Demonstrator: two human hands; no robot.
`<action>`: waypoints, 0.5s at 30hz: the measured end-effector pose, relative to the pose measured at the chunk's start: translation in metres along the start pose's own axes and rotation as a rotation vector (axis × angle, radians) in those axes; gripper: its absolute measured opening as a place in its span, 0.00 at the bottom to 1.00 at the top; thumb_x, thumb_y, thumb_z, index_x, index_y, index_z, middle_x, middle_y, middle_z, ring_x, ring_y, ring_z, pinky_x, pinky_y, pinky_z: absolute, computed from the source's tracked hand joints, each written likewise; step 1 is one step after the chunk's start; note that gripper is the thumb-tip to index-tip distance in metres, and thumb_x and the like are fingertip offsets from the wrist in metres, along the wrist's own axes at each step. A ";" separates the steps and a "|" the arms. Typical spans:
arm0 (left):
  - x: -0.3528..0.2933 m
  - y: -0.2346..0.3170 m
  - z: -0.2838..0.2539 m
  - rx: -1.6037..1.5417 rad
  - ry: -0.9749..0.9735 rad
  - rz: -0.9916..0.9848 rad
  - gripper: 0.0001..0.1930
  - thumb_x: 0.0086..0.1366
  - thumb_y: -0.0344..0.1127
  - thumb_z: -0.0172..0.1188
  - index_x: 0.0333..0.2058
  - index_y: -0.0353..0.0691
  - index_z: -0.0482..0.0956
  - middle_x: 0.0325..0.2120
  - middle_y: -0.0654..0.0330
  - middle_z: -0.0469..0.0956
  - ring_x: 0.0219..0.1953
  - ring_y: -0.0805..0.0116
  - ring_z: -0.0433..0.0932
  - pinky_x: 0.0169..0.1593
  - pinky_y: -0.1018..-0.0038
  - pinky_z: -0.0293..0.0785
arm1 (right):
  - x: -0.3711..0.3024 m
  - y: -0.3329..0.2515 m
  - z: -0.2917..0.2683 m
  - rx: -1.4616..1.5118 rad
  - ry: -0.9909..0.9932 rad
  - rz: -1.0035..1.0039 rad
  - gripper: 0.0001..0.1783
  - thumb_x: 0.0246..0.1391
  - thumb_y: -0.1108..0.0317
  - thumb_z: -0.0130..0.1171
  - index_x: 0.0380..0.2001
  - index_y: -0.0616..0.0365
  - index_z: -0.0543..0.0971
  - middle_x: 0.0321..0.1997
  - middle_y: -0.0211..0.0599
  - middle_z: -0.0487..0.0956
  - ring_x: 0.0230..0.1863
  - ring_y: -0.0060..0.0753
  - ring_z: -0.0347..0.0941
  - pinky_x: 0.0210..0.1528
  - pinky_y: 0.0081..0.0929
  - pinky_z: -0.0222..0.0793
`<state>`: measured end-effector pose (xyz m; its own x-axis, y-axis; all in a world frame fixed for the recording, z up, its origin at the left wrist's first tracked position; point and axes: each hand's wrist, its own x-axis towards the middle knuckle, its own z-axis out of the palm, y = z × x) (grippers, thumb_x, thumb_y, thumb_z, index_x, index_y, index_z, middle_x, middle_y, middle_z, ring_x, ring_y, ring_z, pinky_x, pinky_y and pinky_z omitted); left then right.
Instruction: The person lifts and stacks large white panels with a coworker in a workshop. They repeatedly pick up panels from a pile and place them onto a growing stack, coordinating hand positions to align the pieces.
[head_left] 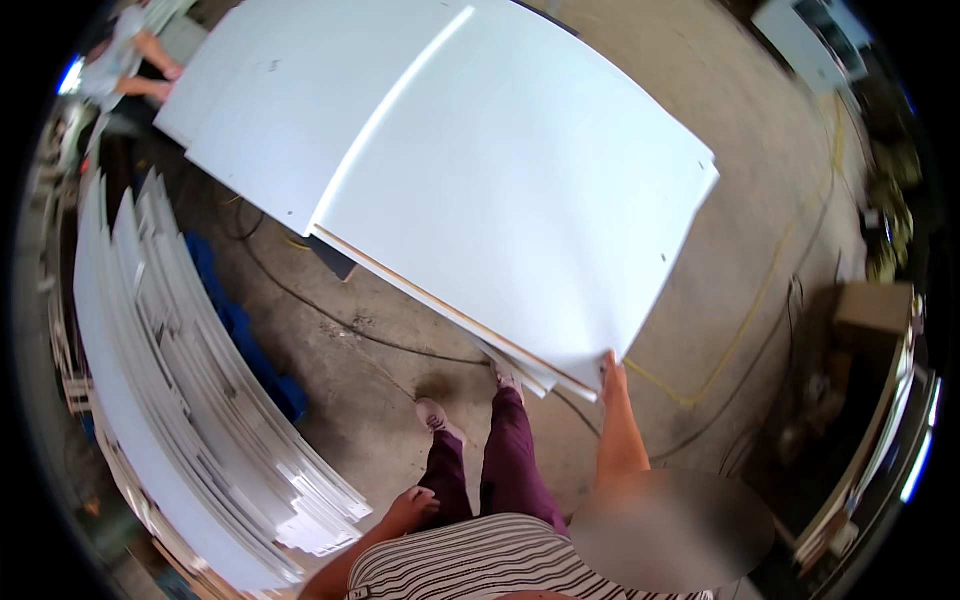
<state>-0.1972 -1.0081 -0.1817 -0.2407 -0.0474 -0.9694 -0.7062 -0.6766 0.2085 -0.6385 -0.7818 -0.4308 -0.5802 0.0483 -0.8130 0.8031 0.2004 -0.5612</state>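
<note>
A large white panel (520,180) spreads across the upper middle, its near long edge showing a thin brown strip. At the panel's near right corner my right hand (613,377) is closed on the edge, the arm stretched forward. My left hand (412,508) hangs beside my thigh, fingers loosely curled, with nothing seen in it. Further white panels (250,70) lie against this one to the far left, a raised white edge between them. Under the near edge another white sheet (520,372) sticks out a little.
A co-worker (125,65) at the far left has both hands at the panels' far end. Several white panels (190,380) are stacked at left beside a blue pallet (235,320). A dark cable (370,345) crosses the concrete floor. A cardboard box (872,307) stands at right.
</note>
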 end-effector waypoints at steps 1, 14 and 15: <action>0.016 0.003 0.004 0.016 -0.013 0.025 0.16 0.62 0.40 0.46 0.40 0.32 0.67 0.35 0.50 0.75 0.37 0.63 0.76 0.41 0.73 0.72 | -0.006 0.001 0.000 0.042 -0.005 0.005 0.28 0.51 0.50 0.54 0.48 0.60 0.67 0.45 0.33 0.70 0.43 0.29 0.66 0.46 0.30 0.63; 0.070 0.040 0.153 -0.418 -0.420 0.067 0.40 0.57 0.61 0.48 0.57 0.37 0.50 0.57 0.55 0.54 0.61 0.61 0.50 0.61 0.60 0.45 | -0.255 0.012 0.027 0.228 -0.215 0.456 0.28 0.58 0.53 0.41 0.54 0.62 0.58 0.53 0.44 0.65 0.54 0.43 0.61 0.55 0.49 0.57; 0.074 0.016 0.153 -0.547 -0.367 0.102 0.38 0.58 0.60 0.47 0.57 0.37 0.50 0.56 0.55 0.56 0.60 0.61 0.52 0.60 0.60 0.47 | -0.252 0.041 0.021 0.152 -0.335 0.446 0.28 0.58 0.51 0.40 0.54 0.60 0.58 0.53 0.42 0.65 0.55 0.43 0.60 0.56 0.49 0.56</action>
<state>-0.3281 -0.9098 -0.2306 -0.5681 0.0565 -0.8210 -0.2511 -0.9620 0.1075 -0.4562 -0.8063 -0.2524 -0.1263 -0.2220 -0.9668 0.9850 0.0878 -0.1488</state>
